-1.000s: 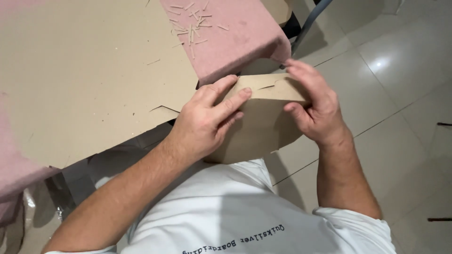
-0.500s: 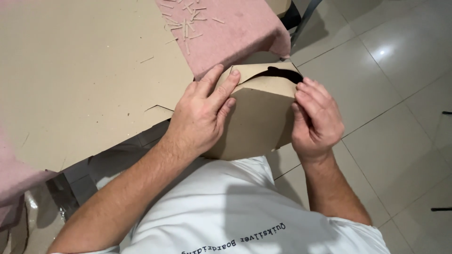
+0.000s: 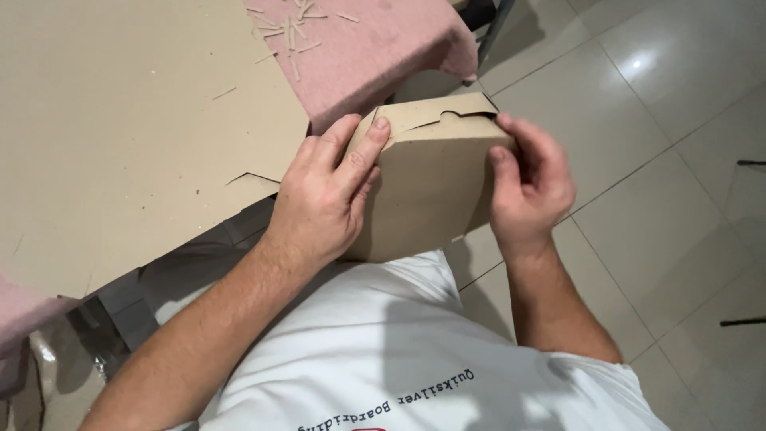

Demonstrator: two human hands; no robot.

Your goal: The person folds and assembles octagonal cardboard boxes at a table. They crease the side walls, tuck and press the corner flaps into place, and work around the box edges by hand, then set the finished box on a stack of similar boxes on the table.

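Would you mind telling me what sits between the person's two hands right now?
In the head view, a brown cardboard box fills the gap: the left hand presses its left side, the right hand grips its right edge, top flaps folded shut.

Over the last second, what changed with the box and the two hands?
The top flaps of the brown cardboard box went from gaping open, dark gap showing, to tucked shut. The right hand slid from the top edge onto the box's right side. The left hand stayed flat on its left side; the large cardboard sheet and pink cloth stayed put.
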